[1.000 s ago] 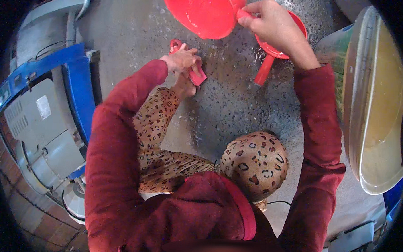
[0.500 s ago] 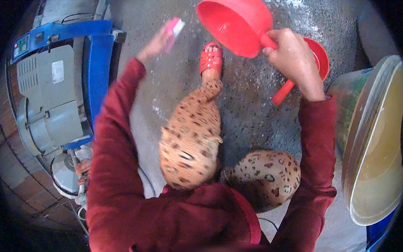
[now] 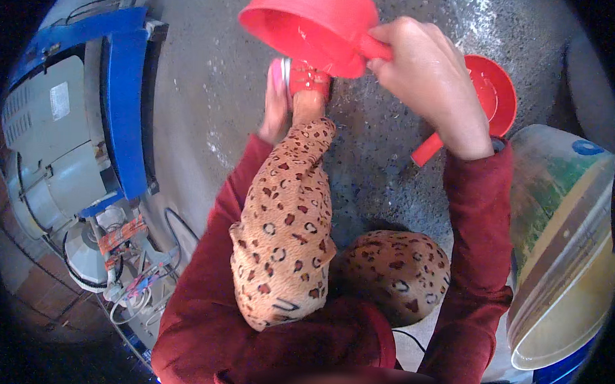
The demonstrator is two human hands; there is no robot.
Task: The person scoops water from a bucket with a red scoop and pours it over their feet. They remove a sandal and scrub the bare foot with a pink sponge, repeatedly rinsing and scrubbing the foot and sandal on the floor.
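Observation:
My right hand [image 3: 426, 78] is closed round the short handle of a red plastic dipper [image 3: 313, 19], held tilted with its wet inside showing. Below its rim, my left foot wears a red sandal [image 3: 308, 80], partly covered by the dipper. Beside that foot my left hand [image 3: 275, 116] grips a small pink-and-white brush [image 3: 279, 74]; the dipper and the foot partly hide the brush. A second red dipper [image 3: 504, 97] rests on the floor behind my right wrist, its handle pointing toward me.
A wide tub [image 3: 562, 268] with a pale rim and yellowish inside stands close on my right. To the left is a grey machine [image 3: 59, 129] on a blue frame [image 3: 127, 104], with hoses and cables near its base. The concrete floor [image 3: 210, 73] is wet, with white splashes.
My left hand has come down and right with the brush, to beside my left foot. The held dipper has shifted left, over that foot. The view has shifted slightly.

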